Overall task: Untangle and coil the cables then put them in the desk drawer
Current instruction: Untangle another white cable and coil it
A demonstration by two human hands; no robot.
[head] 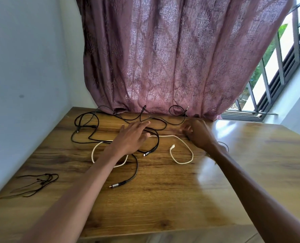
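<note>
Cables: a tangle of thin black cords (121, 120) and one cream-white braided cord (182, 148) lies spread over the far middle of the desk, none of it coiled.
Black cords: loops run from the far left to the far edge under the curtain; one metal-tipped plug (116, 185) lies nearer, apart from the tangle.
White cord: it passes under the left hand and curls into a loop to the right, its plug end (173, 146) lying free.
Small bundle: a thinner black wire bundle (38, 183) lies alone at the near left, well apart from the rest.
Left hand (132, 137): fingers straight and spread, lying flat over the tangle, gripping nothing.
Right hand (196, 133): blurred, fingers bent at the far right of the tangle; whether it holds a cord cannot be told.
Surface: a glossy brown wood-grain desk top (163, 199), with window glare on its right side.
Room: a mauve patterned curtain (172, 58) hangs to the desk's far edge; a pale wall (26, 67) stands left; a barred window (282, 58) shows right.
Hidden: some cord ends vanish under the curtain hem.
</note>
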